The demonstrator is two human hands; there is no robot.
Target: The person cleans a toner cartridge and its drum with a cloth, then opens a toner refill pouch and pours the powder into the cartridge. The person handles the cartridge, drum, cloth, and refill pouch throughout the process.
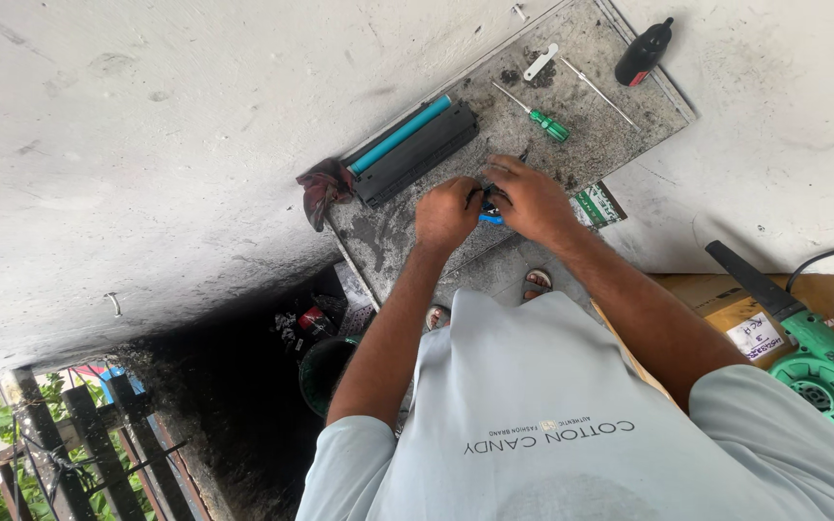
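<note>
the person crouches over a grey, toner-smudged board (620, 125) laid on the pale concrete floor (147, 145), and both hands meet near its lower edge. the left hand (446, 214) is curled shut and the right hand (531, 201) is closed beside it, the two pinching a small dark part with a blue end (490, 214) between them; it sits right at the fingertips, just above the board, held close, i'd judge, so the fingers can work it together. how exactly each finger grips is hidden by the knuckles.

just above the hands lies a long black cartridge body (417, 154), ribbed and matte, with a smooth teal roller (400, 135) along its far side, set parallel to the board's edge and within easy reach. a crumpled dark red rag (322, 188) lies at its left end, touching the board's corner. further up the board lie a green-handled screwdriver (541, 120), a thin metal rod (595, 91), a small white plastic piece (540, 62) and a black bottle with a red base (643, 53), spread apart so each can be picked out singly. black powder dusts the board around them.

to the right, a green power blower (813, 357) rests on a cardboard box (726, 299), well apart from the hands.
</note>
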